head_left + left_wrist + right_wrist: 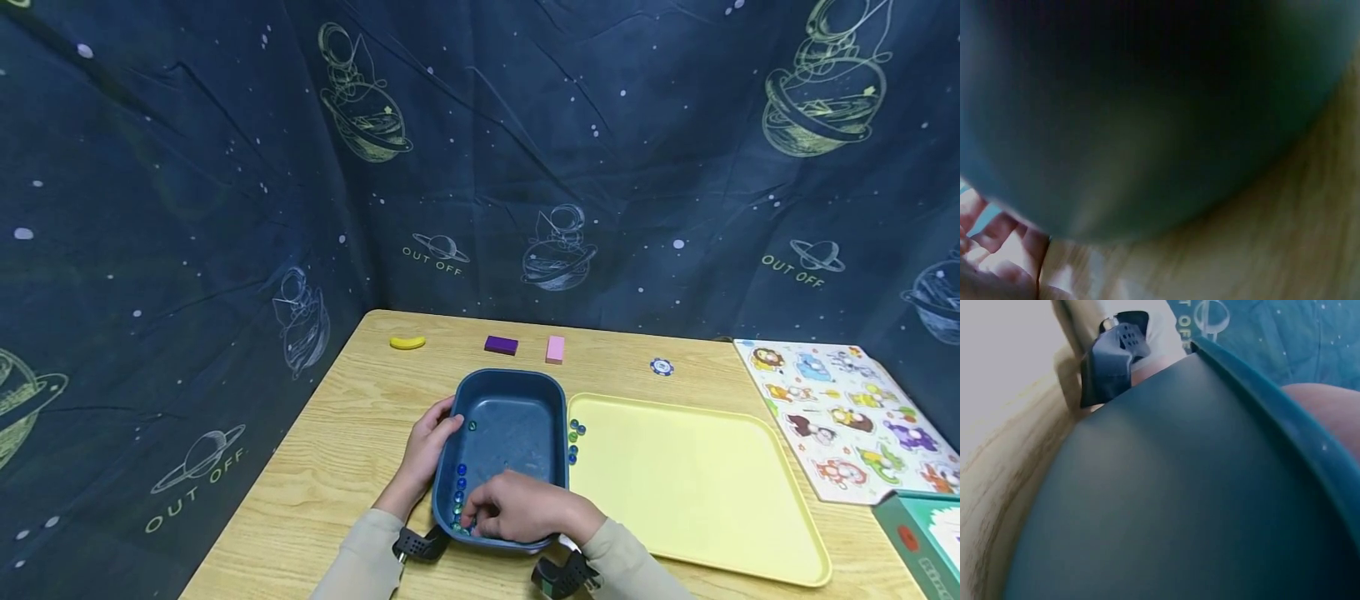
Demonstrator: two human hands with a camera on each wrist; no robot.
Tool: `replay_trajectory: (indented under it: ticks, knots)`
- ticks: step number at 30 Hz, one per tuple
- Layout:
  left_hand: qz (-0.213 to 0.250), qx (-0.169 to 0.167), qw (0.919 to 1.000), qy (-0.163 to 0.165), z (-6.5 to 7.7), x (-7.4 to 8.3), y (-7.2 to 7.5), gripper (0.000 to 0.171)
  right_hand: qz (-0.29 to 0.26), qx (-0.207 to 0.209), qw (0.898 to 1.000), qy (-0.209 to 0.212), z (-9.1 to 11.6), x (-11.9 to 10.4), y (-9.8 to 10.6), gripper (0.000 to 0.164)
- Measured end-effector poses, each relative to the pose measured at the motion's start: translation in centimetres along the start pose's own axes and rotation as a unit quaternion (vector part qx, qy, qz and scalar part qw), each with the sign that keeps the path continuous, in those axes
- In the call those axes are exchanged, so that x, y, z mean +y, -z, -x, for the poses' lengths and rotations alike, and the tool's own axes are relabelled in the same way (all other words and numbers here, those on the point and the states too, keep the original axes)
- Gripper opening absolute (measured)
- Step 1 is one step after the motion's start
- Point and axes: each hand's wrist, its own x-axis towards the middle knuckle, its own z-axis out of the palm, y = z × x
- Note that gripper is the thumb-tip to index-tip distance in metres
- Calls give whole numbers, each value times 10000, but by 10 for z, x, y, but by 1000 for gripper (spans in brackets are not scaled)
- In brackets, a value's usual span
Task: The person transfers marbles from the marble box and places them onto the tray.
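Note:
A deep blue plastic basin (517, 417) sits on the table in the head view. My left hand (427, 446) grips its left side, thumb at the rim and fingers along the outer wall. Several blue and green glass marbles (461, 483) line the left side of the basin floor, and a lone marble (472, 426) lies farther up. My right hand (517, 507) reaches inside, fingers bent down onto the marbles in the near left corner; I cannot tell whether one is pinched. The basin's outer wall (1135, 487) fills most of the right wrist view.
Right of the basin lies a yellow tray (697, 483), with several marbles (573, 437) along its left edge. Behind are a toy banana (407, 342), a purple block (501, 345), a pink block (555, 350) and a poker chip (662, 367). An animal puzzle board (847, 417) and green box (918, 533) lie right.

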Motion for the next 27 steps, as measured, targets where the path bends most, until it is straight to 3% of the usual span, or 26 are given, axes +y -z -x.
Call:
replay_trajectory:
  ticks: [8,14,27]
  knots:
    - [48,-23,10000,33,0,0,0,38,-503,-152,9981,312,-1,1,0,10]
    - [0,-31,10000,25,1,1,0,38,-960,0,9947,365,-3,0,2,10]
    - [-30,-35,10000,-40,1,1,1,38,-1484,1182,9808,-459,10,7,34,15]
